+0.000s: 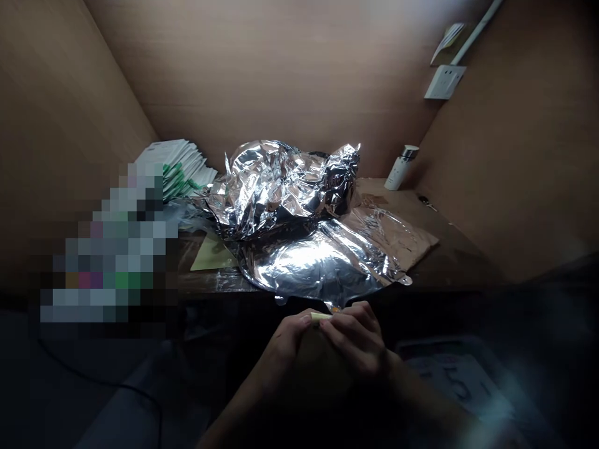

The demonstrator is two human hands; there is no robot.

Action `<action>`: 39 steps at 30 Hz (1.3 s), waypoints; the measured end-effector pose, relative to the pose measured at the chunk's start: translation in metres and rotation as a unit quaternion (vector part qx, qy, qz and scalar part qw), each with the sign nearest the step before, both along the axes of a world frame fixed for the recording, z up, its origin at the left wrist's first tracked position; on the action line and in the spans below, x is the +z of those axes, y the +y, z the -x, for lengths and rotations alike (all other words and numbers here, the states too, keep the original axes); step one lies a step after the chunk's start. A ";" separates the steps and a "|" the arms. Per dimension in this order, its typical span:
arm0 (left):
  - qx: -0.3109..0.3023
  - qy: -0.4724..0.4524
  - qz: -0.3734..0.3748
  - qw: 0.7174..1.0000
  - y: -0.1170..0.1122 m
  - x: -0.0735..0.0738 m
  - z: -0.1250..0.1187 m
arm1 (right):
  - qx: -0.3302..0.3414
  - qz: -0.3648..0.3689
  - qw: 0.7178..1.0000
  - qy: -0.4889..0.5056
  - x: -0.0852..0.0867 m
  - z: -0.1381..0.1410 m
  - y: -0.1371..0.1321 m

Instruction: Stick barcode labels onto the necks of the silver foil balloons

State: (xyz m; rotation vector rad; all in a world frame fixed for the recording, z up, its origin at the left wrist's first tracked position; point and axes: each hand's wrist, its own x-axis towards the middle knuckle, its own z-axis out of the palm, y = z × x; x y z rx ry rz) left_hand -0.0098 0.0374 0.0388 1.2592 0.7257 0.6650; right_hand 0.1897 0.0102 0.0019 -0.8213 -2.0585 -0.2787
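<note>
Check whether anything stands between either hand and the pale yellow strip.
Nothing visible does: the left hand and right hand hold the pale yellow strip at opposite ends. The silver foil lies mainly beyond them.

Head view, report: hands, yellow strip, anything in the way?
Left hand and right hand pinching yellow strip. Fingers hide part of it. Shiny foil just beyond, on table.

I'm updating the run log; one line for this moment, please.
left hand: holding pale strip; right hand: holding pale strip; beyond hands: crumpled silver foil on table
</note>
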 end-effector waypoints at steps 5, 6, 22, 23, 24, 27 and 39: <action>0.029 0.059 -0.049 0.997 -0.006 -0.010 0.005 | 0.040 0.082 0.993 0.081 0.012 -0.002 -0.018; 0.034 0.072 -0.099 0.992 -0.007 -0.011 0.008 | 0.034 0.120 0.983 0.132 0.020 -0.007 -0.018; -0.040 0.298 -0.460 0.836 0.051 -0.030 0.025 | -0.164 0.329 0.906 -0.208 0.025 -0.039 0.083; -0.039 0.293 -0.456 0.839 0.052 -0.031 0.026 | -0.183 0.319 0.905 -0.212 0.025 -0.045 0.083; -0.040 0.286 -0.452 0.844 0.053 -0.033 0.027 | -0.186 0.314 0.907 -0.211 0.026 -0.052 0.084; -0.049 0.263 -0.437 0.859 0.057 -0.036 0.032 | -0.110 0.328 0.914 -0.214 0.030 -0.074 0.089; -0.039 0.152 -0.521 0.839 0.050 -0.012 0.019 | 0.038 0.467 0.840 -0.274 0.093 -0.096 0.137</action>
